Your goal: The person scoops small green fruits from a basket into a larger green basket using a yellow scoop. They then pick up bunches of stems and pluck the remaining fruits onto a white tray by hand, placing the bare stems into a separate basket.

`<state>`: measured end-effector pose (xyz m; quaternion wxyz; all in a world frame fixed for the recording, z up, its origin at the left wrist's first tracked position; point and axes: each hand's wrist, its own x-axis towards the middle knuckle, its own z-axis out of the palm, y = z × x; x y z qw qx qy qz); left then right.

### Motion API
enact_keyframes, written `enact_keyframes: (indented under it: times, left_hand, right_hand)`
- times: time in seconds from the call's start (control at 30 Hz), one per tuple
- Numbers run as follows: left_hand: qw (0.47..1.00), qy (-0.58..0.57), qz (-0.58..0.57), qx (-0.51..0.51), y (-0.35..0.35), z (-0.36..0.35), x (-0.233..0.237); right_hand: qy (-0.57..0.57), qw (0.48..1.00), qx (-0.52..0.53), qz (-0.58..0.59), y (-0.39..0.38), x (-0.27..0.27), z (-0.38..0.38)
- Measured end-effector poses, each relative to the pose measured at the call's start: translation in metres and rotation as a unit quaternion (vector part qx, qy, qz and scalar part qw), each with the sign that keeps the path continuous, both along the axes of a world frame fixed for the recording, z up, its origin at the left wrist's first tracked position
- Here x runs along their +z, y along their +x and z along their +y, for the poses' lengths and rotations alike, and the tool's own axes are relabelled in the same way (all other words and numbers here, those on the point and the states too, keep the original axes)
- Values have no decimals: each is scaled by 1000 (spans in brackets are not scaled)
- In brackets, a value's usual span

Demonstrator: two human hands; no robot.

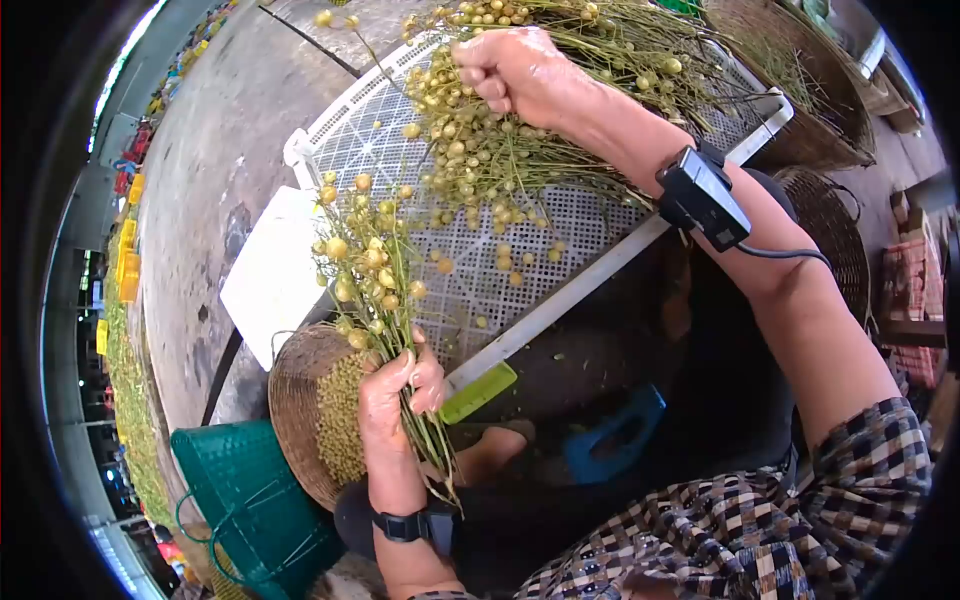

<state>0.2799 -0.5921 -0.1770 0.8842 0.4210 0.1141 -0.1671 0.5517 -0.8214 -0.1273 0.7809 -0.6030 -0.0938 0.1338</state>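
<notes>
A bunch of thin green stems with round yellowish fruits [372, 270] stands upright in my left hand [400, 390], whose fingers are wrapped round the stems. Over the white perforated tray [590, 225] is my right hand [510, 72], its fingers curled; whatever they may hold is too small to make out. Beneath and beside that hand lies a large heap of stems with fruits [480, 150]. Loose fruits [515, 262] are scattered on the tray's mesh.
A wicker basket [300, 400] of small round fruits stands below my left hand, beside a green basket [250, 490]. A blue plastic object [615, 440] lies low at centre. Another large basket [790, 80] of stems is at upper right.
</notes>
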Motion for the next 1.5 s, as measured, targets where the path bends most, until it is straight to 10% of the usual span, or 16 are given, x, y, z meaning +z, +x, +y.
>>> enact_keyframes:
  times: [0.2, 0.37, 0.67, 0.83, 0.9, 1.03, 1.5]
  left_hand:
    - [1000, 11, -1, -4, 1, -1, -1]
    - [1000, 14, -4, 18, 1, 0, 6]
    - [991, 74, -94, 64, -1, -4, 21]
    - [983, 162, -59, 69, 2, -21, 20]
    - [980, 182, -39, 71, 4, -27, 16]
    - [975, 201, -21, 89, 9, -33, 18]
    - [962, 261, -7, 83, 26, -38, 14]
  right_hand:
    - [-200, 975, 91, -23, -15, -5, 6]
    - [-508, 797, 42, -324, -16, -54, 10]
    - [-613, 709, 66, -342, -27, -38, 7]
    - [-337, 851, 58, -398, -44, -1, 13]
    - [-149, 960, 184, -153, -53, 17, 10]
    - [-3, 976, 216, -3, -50, 1, 12]
    - [-257, 962, 89, -15, -49, -14, 20]
